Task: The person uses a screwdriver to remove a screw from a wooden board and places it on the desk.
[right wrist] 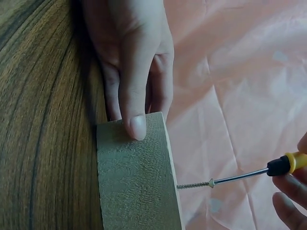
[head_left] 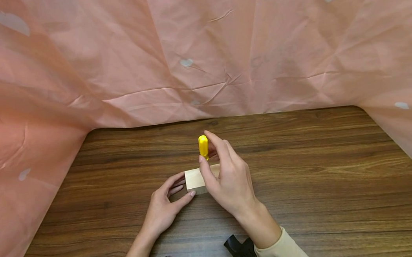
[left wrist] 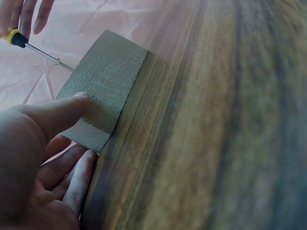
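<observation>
A pale wooden block rests on the table. At its left end my left hand grips it, the thumb lying on the near face and the other fingers around the far side. Above the block, my right hand holds the yellow handle of an upright screwdriver between thumb and fingers. In the right wrist view, the tip of the screwdriver's metal shaft meets the head of a screw. The screw's point touches the block's top face, and most of its thread shows.
The brown wood-grain table extends on both sides of the hands. Pink cloth with pale hearts hangs behind and at the sides. Black wrist devices sit by the beige sleeves.
</observation>
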Available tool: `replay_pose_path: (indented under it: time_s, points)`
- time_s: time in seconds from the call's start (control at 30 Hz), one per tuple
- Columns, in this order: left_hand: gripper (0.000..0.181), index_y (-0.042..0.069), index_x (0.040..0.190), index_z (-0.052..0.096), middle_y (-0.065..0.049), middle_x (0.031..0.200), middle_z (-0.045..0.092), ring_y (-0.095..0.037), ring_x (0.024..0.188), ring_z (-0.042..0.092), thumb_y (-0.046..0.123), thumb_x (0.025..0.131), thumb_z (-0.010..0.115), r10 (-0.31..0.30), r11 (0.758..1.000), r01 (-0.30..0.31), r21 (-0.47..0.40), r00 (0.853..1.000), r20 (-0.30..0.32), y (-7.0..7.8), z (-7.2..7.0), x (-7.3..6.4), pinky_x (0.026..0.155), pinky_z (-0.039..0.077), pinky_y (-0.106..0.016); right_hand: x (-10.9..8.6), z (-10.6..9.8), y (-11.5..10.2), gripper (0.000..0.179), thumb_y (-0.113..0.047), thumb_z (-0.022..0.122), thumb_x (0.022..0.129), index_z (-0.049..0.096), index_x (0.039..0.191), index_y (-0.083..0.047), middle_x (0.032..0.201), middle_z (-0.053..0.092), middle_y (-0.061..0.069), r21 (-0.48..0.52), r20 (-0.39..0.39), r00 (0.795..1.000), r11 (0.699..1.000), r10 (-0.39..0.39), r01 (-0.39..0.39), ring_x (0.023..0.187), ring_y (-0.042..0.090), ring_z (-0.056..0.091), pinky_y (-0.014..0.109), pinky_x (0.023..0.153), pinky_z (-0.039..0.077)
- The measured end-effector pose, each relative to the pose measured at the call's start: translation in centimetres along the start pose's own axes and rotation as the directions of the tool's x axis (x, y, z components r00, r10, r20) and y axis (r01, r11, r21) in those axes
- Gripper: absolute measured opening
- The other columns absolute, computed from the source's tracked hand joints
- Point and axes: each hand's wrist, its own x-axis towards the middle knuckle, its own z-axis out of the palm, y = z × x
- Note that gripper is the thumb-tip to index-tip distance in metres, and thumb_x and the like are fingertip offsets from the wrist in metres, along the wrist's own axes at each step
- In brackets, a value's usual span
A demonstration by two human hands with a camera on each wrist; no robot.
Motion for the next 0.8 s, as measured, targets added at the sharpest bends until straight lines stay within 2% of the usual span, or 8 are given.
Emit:
replay_pose_path:
  time_s: [0.1,0.27,0.37,0.5,0.67,0.8]
  points:
    - [0.057,0.020,0.145,0.067,-0.009,0.143,0.071,-0.028,0.128,0.072,0.024,0.093,0.088,0.008,1.000,-0.008,-0.008,1.000,-0.002,0.03,-0.01,-0.09,0.110,0.059,-0.047,-0.07,0.05,-0.02,0.051,-0.014,0.076,0.096,0.060,0.144,-0.005,0.106,0.072,0.006,-0.007,-0.008,1.000,1.000,0.019,-0.019,0.093,0.020,0.075,0.038,0.077,0.065]
    - [0.057,0.020,0.146,0.066,-0.008,0.145,0.070,-0.028,0.129,0.071,0.024,0.093,0.088,0.002,1.000,-0.002,-0.010,1.000,0.001,0.04,0.01,-0.05,0.111,0.059,-0.047,-0.10,0.16,0.05,0.039,-0.014,0.078,0.098,0.065,0.133,-0.004,0.101,0.068,0.006,-0.010,0.003,1.000,1.000,0.013,-0.013,0.090,0.022,0.074,0.037,0.075,0.066]
    - [0.058,0.020,0.146,0.066,-0.008,0.146,0.070,-0.029,0.129,0.071,0.024,0.093,0.088,0.001,1.000,-0.001,-0.005,1.000,0.003,0.05,0.00,-0.05,0.111,0.059,-0.047,-0.08,0.16,0.10,0.039,-0.012,0.076,0.100,0.065,0.137,-0.005,0.100,0.068,0.006,0.004,0.023,1.000,1.000,0.004,-0.005,0.091,0.022,0.074,0.037,0.076,0.066]
    - [0.058,0.019,0.146,0.066,-0.010,0.145,0.070,-0.030,0.129,0.071,0.024,0.093,0.087,0.007,1.000,-0.007,-0.005,1.000,0.003,0.07,0.00,-0.06,0.111,0.059,-0.047,-0.07,0.03,0.06,0.052,-0.010,0.076,0.100,0.058,0.149,-0.006,0.106,0.074,0.007,0.022,0.033,0.999,1.000,0.005,-0.006,0.095,0.020,0.075,0.036,0.073,0.064]
    - [0.057,0.019,0.146,0.066,-0.010,0.144,0.070,-0.029,0.129,0.071,0.023,0.093,0.087,0.010,1.000,-0.010,-0.017,1.000,0.003,0.02,0.03,-0.06,0.111,0.059,-0.046,-0.11,-0.03,-0.08,0.051,-0.006,0.075,0.099,0.053,0.145,-0.003,0.107,0.078,0.008,0.019,0.025,0.999,1.000,0.021,-0.022,0.095,0.021,0.076,0.040,0.075,0.065]
    - [0.057,0.019,0.146,0.067,-0.009,0.144,0.070,-0.028,0.128,0.071,0.022,0.093,0.088,0.008,1.000,-0.008,-0.017,1.000,-0.002,-0.02,0.07,-0.08,0.111,0.059,-0.046,-0.19,0.00,-0.07,0.050,-0.010,0.075,0.098,0.054,0.143,-0.003,0.107,0.075,0.008,-0.001,0.015,0.999,0.999,0.042,-0.042,0.094,0.022,0.076,0.040,0.077,0.065]
